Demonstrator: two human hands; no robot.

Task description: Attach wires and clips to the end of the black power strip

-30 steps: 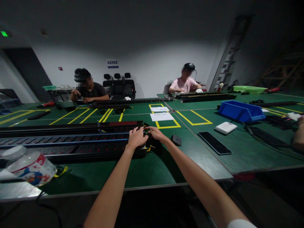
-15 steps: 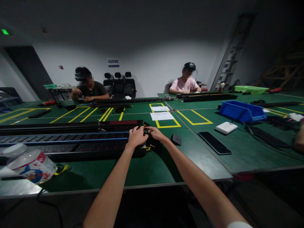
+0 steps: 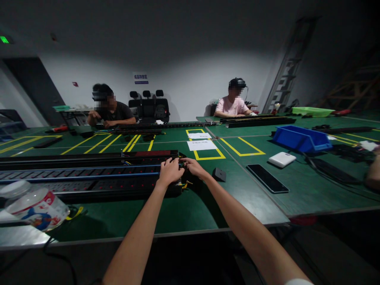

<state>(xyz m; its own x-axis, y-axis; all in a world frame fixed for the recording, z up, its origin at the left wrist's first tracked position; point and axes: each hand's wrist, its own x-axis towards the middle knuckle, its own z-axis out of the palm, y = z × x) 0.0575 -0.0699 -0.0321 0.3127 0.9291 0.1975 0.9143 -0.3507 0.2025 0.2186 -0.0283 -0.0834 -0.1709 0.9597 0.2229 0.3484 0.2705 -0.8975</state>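
A long black rail assembly with blue strips and red dots lies on the green table at the left. My left hand is closed over its right end, fingers bent across the top. Just beside it, my right hand is closed at the rail's end face, index finger pointing left towards the left fingertips. Whatever my right fingers hold is too small and dark to make out. Below the hands, a yellow-tipped wire sticks out of the rail end. A small black block sits to the right of my right hand.
A phone, a white power bank and a blue bin are on the right. Paper sheets lie ahead. A plastic jar stands front left. Two people work across the table.
Both hands stay at the rail's end in nearly the same pose. The whole view has shifted very slightly.
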